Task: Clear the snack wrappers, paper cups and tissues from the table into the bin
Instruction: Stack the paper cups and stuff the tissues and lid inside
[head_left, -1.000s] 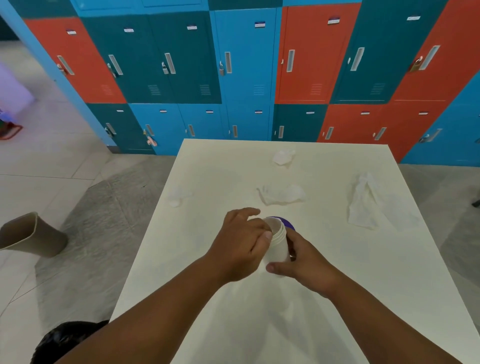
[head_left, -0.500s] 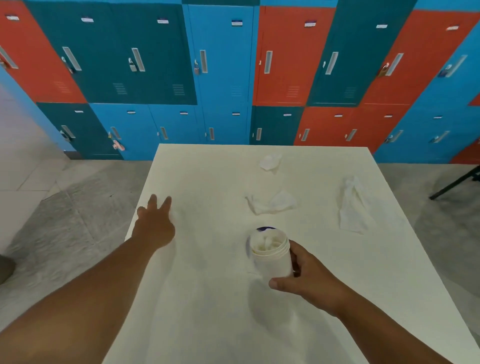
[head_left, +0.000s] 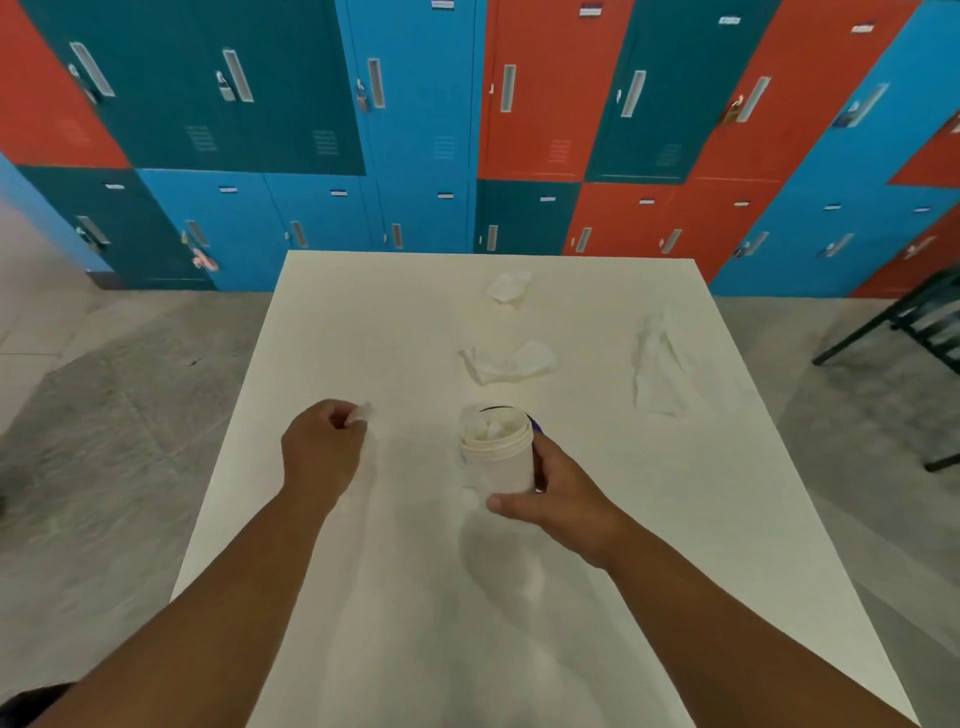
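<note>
On the near half of the white table (head_left: 395, 597), your two hands work side by side. Your right hand (head_left: 558, 493) wraps around a white paper cup (head_left: 501, 460), thumb across its near side and fingers curled behind it, holding it upright just above or on the tabletop; which one, the view does not settle. Your left hand (head_left: 322, 449) is curled into a loose fist and pinches a small crumpled tissue (head_left: 362, 414) between thumb and fingertips, just left of the cup and apart from it.

The cup already holds white crumpled tissue pieces (head_left: 493, 426), which show up to its rim. A dark purple edge peeks out behind the cup's rim; what it belongs to is unclear.

Farther out on the table lie three more tissues: a small one (head_left: 509, 286) near the far edge, a wider one (head_left: 511, 362) just beyond the cup, and a long flattened one (head_left: 657, 364) toward the right side.

Half a second ago your left hand was stretched flat, fingers spread, near the table's left edge; now it has closed on the tissue and drawn in toward the cup. Your right hand keeps its grip on the cup.
</note>
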